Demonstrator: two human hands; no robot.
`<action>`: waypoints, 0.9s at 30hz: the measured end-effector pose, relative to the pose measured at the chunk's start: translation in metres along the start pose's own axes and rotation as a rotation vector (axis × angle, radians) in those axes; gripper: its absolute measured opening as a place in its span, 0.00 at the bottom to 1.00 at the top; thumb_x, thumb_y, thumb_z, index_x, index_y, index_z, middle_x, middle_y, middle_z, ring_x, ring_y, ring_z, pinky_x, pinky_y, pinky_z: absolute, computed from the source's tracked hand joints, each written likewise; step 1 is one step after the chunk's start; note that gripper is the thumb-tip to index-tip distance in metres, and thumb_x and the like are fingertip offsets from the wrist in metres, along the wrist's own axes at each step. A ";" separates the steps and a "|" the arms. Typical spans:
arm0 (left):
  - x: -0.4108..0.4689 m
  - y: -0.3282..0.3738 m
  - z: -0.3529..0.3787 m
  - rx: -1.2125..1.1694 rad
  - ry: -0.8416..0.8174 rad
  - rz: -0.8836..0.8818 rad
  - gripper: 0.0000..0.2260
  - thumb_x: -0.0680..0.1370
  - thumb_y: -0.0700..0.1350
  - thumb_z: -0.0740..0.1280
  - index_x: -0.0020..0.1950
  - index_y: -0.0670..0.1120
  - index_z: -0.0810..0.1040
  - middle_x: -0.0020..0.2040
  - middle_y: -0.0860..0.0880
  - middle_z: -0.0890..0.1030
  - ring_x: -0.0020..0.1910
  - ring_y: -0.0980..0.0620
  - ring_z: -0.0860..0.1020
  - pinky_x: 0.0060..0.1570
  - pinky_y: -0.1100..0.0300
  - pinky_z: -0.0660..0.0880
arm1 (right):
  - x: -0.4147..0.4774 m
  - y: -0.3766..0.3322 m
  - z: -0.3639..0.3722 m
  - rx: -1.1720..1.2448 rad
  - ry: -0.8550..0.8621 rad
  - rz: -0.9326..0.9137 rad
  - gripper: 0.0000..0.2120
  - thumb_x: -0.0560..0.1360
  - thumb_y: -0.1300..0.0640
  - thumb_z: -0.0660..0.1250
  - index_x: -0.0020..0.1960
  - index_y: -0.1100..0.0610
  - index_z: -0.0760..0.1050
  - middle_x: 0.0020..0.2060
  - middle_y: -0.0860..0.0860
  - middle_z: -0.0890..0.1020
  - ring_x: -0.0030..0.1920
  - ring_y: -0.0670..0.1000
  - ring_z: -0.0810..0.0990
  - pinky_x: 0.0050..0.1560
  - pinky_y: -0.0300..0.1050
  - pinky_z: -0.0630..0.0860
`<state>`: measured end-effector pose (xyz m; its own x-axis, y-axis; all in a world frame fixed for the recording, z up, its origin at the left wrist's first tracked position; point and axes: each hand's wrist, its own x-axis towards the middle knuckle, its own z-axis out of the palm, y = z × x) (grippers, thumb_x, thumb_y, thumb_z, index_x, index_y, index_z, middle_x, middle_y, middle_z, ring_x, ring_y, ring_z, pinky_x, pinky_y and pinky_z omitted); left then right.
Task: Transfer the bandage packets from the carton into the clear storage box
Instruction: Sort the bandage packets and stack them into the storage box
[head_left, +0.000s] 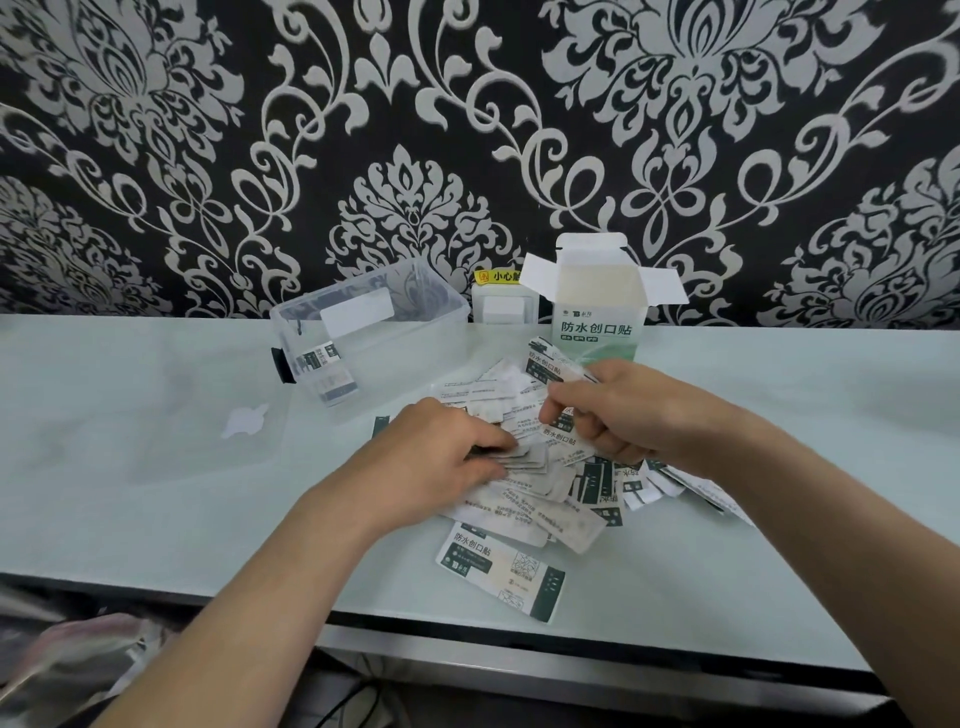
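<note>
Several white and dark-green bandage packets (524, 514) lie in a loose heap on the pale table, in front of me. My left hand (441, 452) holds a small stack of packets at the heap's left side. My right hand (618, 410) pinches a few packets (556, 369) and lifts them above the heap. The white carton (597, 317) stands upright behind the heap with its top flaps open. The clear storage box (447, 312) sits to the carton's left, lid off, with a few packets (324, 364) inside near its front wall.
A clear lid (208, 415) lies flat on the table left of the box. A white wall socket (501, 306) with a yellow warning label sits between box and carton. One packet (498, 569) lies apart near the table's front edge (519, 631). Patterned wallpaper backs the table.
</note>
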<state>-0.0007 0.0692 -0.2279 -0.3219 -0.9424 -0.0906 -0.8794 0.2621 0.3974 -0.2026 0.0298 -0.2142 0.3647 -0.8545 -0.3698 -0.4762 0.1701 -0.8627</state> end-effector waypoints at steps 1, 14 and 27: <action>0.000 -0.002 0.000 -0.029 0.006 -0.004 0.13 0.77 0.51 0.69 0.61 0.60 0.79 0.56 0.55 0.83 0.52 0.55 0.79 0.54 0.57 0.76 | 0.000 0.000 -0.001 0.007 -0.006 0.000 0.11 0.81 0.54 0.60 0.48 0.58 0.77 0.24 0.46 0.66 0.22 0.45 0.60 0.22 0.38 0.55; -0.001 0.032 -0.016 -1.346 0.532 -0.148 0.08 0.80 0.37 0.63 0.48 0.43 0.81 0.41 0.49 0.85 0.38 0.55 0.83 0.35 0.62 0.79 | -0.010 -0.010 0.023 0.476 -0.080 -0.121 0.21 0.75 0.42 0.65 0.52 0.60 0.75 0.30 0.47 0.64 0.31 0.46 0.64 0.34 0.40 0.67; 0.002 0.055 0.003 -1.300 0.483 -0.157 0.17 0.79 0.33 0.63 0.64 0.49 0.74 0.58 0.45 0.77 0.28 0.55 0.75 0.27 0.60 0.74 | -0.019 -0.017 0.035 0.625 -0.159 -0.201 0.12 0.82 0.53 0.59 0.49 0.60 0.75 0.35 0.56 0.77 0.31 0.51 0.77 0.29 0.39 0.74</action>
<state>-0.0502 0.0823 -0.2088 0.1337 -0.9910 0.0015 0.1427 0.0207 0.9895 -0.1734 0.0605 -0.2051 0.5342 -0.8246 -0.1860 0.1486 0.3082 -0.9397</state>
